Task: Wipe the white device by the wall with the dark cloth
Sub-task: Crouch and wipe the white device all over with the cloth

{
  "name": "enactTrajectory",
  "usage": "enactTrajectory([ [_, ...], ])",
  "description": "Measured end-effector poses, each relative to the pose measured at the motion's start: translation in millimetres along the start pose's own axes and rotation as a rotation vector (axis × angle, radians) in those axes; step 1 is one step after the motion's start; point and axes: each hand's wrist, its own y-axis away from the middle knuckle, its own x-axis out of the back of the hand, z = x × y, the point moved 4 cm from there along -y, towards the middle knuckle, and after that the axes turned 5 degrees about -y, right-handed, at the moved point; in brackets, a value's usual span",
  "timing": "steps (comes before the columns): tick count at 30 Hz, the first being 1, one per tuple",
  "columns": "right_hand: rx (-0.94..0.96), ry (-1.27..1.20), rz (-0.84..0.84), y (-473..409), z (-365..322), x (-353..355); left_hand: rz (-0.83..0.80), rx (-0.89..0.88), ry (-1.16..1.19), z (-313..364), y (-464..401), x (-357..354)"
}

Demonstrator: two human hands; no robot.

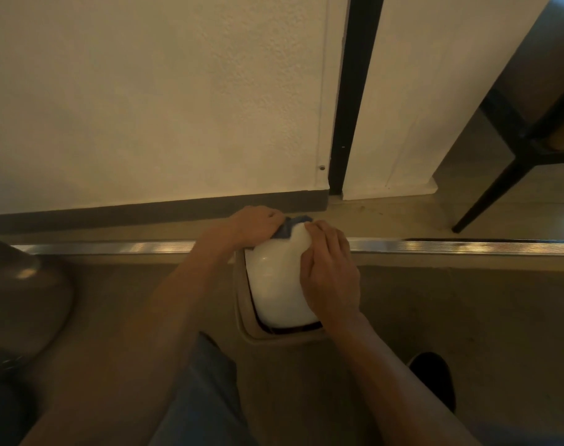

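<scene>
The dark cloth is gripped under curled left hand fingers atop the white device; right hand fingers are laid nearly straight beside it.

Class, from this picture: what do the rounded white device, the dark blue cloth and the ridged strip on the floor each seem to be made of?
Rounded white device: probably glossy plastic; a small highlight shows on its smooth shell.
Dark blue cloth: soft fabric, matte, bunched under the left hand.
Ridged strip: likely brushed metal; it reflects light in streaks.
</scene>
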Motion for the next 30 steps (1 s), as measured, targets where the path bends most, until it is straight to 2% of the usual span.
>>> enactTrajectory([
  [4,-0.002,0.006,-0.009,0,-1,0,0.014,0.007,0.209,13,-12,1],
  [7,0.009,-0.033,-0.003,1,-1,1,0.128,0.054,0.283,-15,10,-11],
  [8,0.009,-0.036,-0.006,2,-1,2,0.204,0.087,0.381,-24,21,-19],
  [12,0.000,-0.018,-0.009,0,-1,1,0.678,0.211,0.786,-19,70,-60],
  [14,-0.004,-0.001,-0.009,0,-1,1,0.765,0.251,0.831,0,91,-85],
  [18,0.008,0.021,-0.014,-1,-1,1,0.775,0.300,0.758,33,123,-123],
  [22,0.031,0.039,-0.019,-1,1,2,0.775,0.255,0.731,16,105,-100],
  [24,0.033,0.039,-0.032,-1,1,1,0.718,0.271,0.657,-3,75,-71],
  [28,0.023,0.037,-0.036,-1,2,-1,0.404,0.344,0.589,-20,25,-30],
  [30,0.019,0.031,-0.029,-1,5,-2,0.463,0.325,0.544,-14,30,-32],
])
